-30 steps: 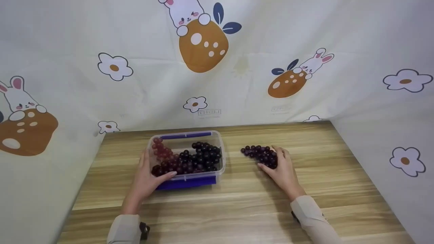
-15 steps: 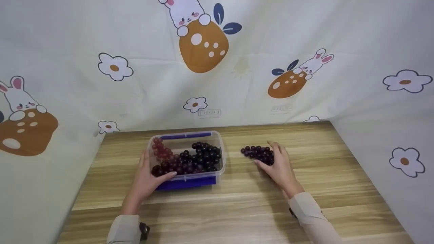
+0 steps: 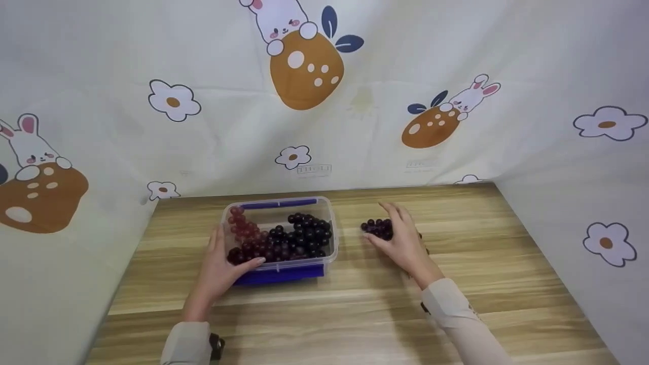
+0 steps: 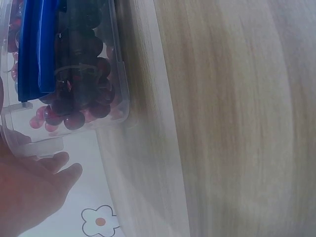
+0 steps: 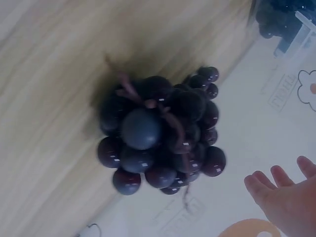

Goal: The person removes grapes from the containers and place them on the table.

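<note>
A clear plastic food container (image 3: 334, 242) with blue clips stands on the table, holding red and black grapes (image 3: 304, 235). My left hand (image 3: 217, 268) grips its near left corner, thumb along the front rim and fingers against the left side. In the left wrist view, the fingertips (image 4: 61, 170) show beside the container wall. To the right of the container lies a separate bunch of dark grapes (image 3: 376, 228) with a brown stem, seen whole in the right wrist view. Over that bunch is my right hand (image 3: 405, 246), fingers extended, hiding much of it in the head view.
The wood-grain table (image 3: 334, 324) meets a pale patterned cloth (image 3: 228, 132) at the back and both sides. A blue clip (image 3: 284, 274) hangs folded down at the container's front. Bare tabletop separates the container from the loose bunch.
My right hand has shifted left over the loose bunch, which stays in place, and grapes now show on the hand's right side. The left hand and container have not moved.
</note>
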The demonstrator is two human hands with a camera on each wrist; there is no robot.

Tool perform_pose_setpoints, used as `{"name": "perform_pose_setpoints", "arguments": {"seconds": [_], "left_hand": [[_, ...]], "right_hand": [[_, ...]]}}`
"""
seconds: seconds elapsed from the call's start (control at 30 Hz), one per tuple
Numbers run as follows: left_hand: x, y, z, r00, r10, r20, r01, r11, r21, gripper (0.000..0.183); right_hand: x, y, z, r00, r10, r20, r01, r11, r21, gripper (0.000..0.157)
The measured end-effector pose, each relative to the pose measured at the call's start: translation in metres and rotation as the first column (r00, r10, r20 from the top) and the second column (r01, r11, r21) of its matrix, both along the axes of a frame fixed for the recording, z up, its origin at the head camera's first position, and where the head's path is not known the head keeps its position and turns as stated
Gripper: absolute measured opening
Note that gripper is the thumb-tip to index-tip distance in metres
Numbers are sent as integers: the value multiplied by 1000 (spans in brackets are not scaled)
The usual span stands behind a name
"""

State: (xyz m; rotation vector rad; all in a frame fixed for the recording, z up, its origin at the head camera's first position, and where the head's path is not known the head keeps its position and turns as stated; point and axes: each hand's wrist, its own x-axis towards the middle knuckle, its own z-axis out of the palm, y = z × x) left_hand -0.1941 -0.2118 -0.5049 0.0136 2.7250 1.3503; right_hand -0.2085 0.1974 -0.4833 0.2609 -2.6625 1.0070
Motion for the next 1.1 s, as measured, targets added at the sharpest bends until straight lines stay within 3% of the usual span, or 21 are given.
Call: {"name": "perform_pose_setpoints", "arguments": {"seconds": [0.3,0.7,0.97,1.1], "left_hand": [[-1,0,-1,1000,1,5,0,1000,-11,137],[0,-1,0,1000,-1,2,1,1000,12,137],[-1,-1,-1,1000,-4,-6,4,1000,13,136],[-1,-1,-2,1000,-2,-8,2,1000,20,136]], "right_hand": [[-7,-26,14,993,119,-21,-119,993,1,79],[-12,-59,25,977,206,54,-208,977,44,82],[-15,-73,26,952,296,75,-300,953,47,81],[-16,-80,27,938,324,125,-331,943,42,85]]}}
